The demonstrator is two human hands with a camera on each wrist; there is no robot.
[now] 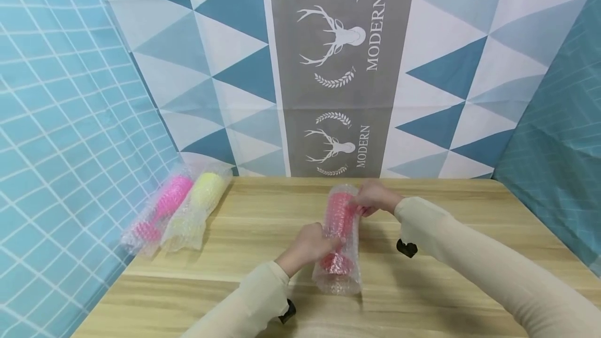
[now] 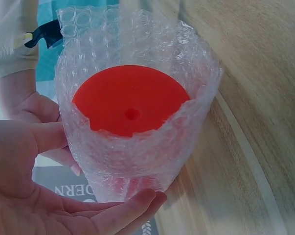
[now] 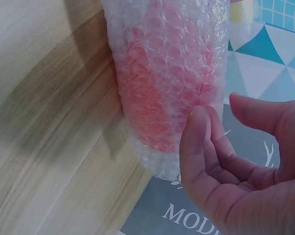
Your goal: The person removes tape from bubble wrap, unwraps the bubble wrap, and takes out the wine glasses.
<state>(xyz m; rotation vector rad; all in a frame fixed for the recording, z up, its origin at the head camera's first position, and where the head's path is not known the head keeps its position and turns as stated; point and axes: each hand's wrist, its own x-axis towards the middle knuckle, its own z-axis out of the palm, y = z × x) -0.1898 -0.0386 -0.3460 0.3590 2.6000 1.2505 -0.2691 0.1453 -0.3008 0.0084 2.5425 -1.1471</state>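
A red object with a round flat base is wrapped in a clear bubble-wrap sleeve [image 1: 335, 287] above the wooden table. The open end of the sleeve [image 2: 137, 161] shows the red base [image 2: 130, 98], which has a small dimple in its middle. My left hand [image 1: 312, 246] grips the lower half, thumb on one side and fingers below. Up at the far end, my right hand [image 1: 375, 197] holds the right edge of the wrap. The right wrist view shows its curled fingers [image 3: 196, 142] against the wrapped object [image 3: 162, 88], the thumb close to the edge.
Two more bubble-wrapped objects, one pink [image 1: 173, 194] and one yellow [image 1: 206, 189], lie side by side at the table's far left. A patterned cloth [image 1: 343, 87] hangs behind the wooden table [image 1: 263, 197], and blue tiled sheets [image 1: 61, 119] flank it.
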